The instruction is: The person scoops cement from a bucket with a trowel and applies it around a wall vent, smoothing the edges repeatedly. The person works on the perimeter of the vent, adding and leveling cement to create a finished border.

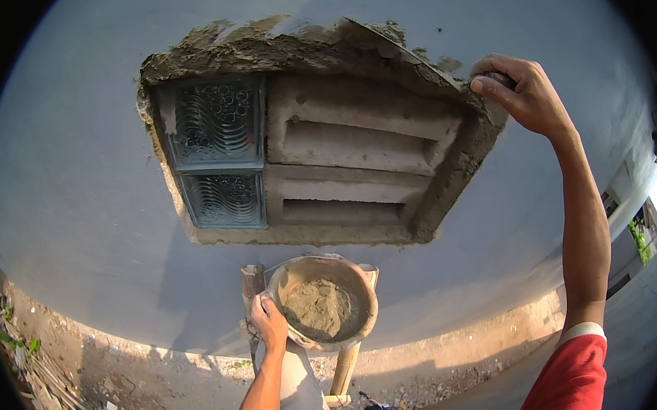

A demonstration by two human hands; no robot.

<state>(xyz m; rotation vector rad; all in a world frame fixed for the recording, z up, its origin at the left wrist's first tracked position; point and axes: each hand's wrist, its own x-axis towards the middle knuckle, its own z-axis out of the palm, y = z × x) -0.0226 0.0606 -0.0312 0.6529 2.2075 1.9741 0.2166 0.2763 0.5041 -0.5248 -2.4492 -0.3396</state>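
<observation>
My right hand (519, 93) is closed round the dark handle of a trowel (413, 56). The trowel's thin blade lies along the upper right edge of a recess in the grey wall, against rough wet mortar (257, 48). Below the recess stands a round bowl (367, 286) partly filled with grey-brown mortar mix (321, 310). My left hand (269, 323) grips the bowl's left rim, its fingers partly hidden. Two clear patterned glass blocks (216, 121) sit one above the other at the recess's left. Beside them are two slotted concrete vent blocks (362, 138).
Bamboo or wooden poles (345, 367) stand under and beside the bowl, close to my legs. The smooth grey wall (83, 176) surrounds the recess. At lower left, thin sticks (76, 405) and litter lie on the dirt ground (166, 391).
</observation>
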